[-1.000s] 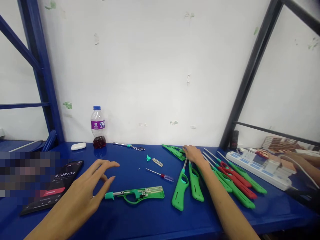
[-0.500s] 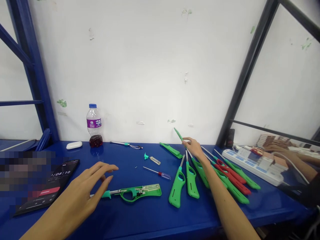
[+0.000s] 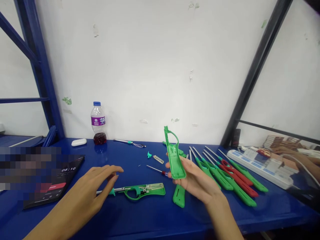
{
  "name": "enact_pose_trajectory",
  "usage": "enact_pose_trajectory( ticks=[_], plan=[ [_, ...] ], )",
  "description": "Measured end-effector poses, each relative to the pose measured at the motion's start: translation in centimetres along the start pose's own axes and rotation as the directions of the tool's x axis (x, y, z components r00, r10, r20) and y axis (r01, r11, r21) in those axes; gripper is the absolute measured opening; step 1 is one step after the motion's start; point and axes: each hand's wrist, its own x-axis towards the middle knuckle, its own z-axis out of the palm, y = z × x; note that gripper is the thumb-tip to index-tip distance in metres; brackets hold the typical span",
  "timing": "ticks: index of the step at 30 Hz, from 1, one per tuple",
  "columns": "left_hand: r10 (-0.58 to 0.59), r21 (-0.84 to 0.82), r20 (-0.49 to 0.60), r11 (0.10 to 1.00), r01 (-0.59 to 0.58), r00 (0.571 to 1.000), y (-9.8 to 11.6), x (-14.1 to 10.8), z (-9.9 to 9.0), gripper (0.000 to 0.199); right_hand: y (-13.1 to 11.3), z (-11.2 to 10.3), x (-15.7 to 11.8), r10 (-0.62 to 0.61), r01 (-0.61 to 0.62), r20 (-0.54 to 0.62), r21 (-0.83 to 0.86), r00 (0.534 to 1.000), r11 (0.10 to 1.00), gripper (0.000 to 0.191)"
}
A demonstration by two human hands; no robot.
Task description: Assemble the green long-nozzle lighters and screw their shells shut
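Observation:
In my right hand (image 3: 197,181) is a green lighter casing half (image 3: 174,156), held upright with its hollow inside facing me. My left hand (image 3: 100,186) hovers over the metal tube of an opened green lighter (image 3: 143,191); its fingers are apart and hold nothing. That lighter lies in its lower shell with the trigger, wires and clear fuel tank exposed. Behind it are a small teal part (image 3: 149,155), a clear fuel tank (image 3: 158,159) and a screwdriver (image 3: 156,170), whose handle is partly hidden by my right hand. A loose lighter nozzle with wires (image 3: 130,142) lies near the wall.
Several assembled green and red lighters (image 3: 231,180) lie in a row on the right, beside a white power strip (image 3: 260,170). A bottle (image 3: 99,123), a white case (image 3: 79,142) and a phone (image 3: 56,183) are at the left. Another person's hand (image 3: 290,153) shows at the far right.
My right hand has come back from near the wall towards me, turning the green casing half so its inside shows. My left hand has stayed nearly in place. The view has shifted slightly.

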Motion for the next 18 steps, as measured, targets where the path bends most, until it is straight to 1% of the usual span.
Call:
enact_pose_trajectory(
  ticks=[1, 2, 5, 8, 10, 11, 12, 14, 16, 17, 18],
  plan=[
    [0.002, 0.000, 0.011, 1.000, -0.002, 1.000, 0.0, -0.1, 0.0, 0.039, 0.2, 0.4, -0.4, 0.011, -0.012, 0.019, 0.040, 1.000, 0.999, 0.036],
    [0.001, 0.000, 0.022, 1.000, -0.001, 1.000, 0.1, -0.1, 0.0, 0.038, 0.2, 0.7, -0.6, 0.016, -0.017, 0.019, 0.046, 1.000, 0.999, 0.035],
    [-0.007, -0.001, 0.038, 1.000, 0.007, 0.999, 0.2, -0.2, 0.2, 0.038, -0.3, 0.8, -0.7, -0.005, 0.003, -0.079, -0.025, 0.997, 1.000, 0.036],
    [-0.001, -0.009, 0.025, 1.000, 0.001, 1.000, 0.3, -0.1, 0.4, 0.041, -0.9, 0.6, -0.5, -0.052, 0.018, -0.186, -0.180, 0.981, 0.984, 0.044],
    [0.010, -0.014, 0.016, 1.000, -0.009, 1.000, 0.4, -0.1, 0.6, 0.043, -0.8, 0.5, -0.4, -0.082, -0.005, -0.218, -0.373, 0.972, 0.928, 0.048],
    [0.014, -0.015, 0.012, 1.000, -0.014, 1.000, 0.5, -0.1, 0.6, 0.044, -0.7, 0.6, -0.3, -0.094, -0.031, -0.228, -0.493, 0.969, 0.870, 0.049],
    [0.015, -0.014, 0.008, 1.000, -0.015, 1.000, 0.6, -0.1, 0.6, 0.044, -0.4, 0.6, -0.3, -0.105, -0.067, -0.240, -0.615, 0.965, 0.786, 0.049],
    [0.003, -0.011, -0.003, 1.000, -0.003, 1.000, 0.7, 0.0, 0.5, 0.043, 0.2, 0.7, -0.2, -0.139, -0.139, -0.261, -0.812, 0.955, 0.567, 0.047],
    [-0.017, -0.012, -0.014, 1.000, 0.017, 1.000, 0.8, 0.0, 0.3, 0.044, 0.7, 0.9, -0.1, -0.178, -0.145, -0.222, -0.919, 0.959, 0.367, 0.042],
    [-0.025, -0.013, -0.022, 1.000, 0.024, 0.999, 0.9, 0.1, 0.2, 0.045, 0.9, 1.0, -0.1, -0.181, -0.120, -0.179, -0.947, 0.967, 0.299, 0.039],
    [-0.028, -0.012, -0.027, 1.000, 0.028, 0.999, 0.9, 0.1, 0.1, 0.047, 1.0, 1.1, -0.1, -0.173, -0.083, -0.129, -0.964, 0.976, 0.254, 0.037]
  ],
)
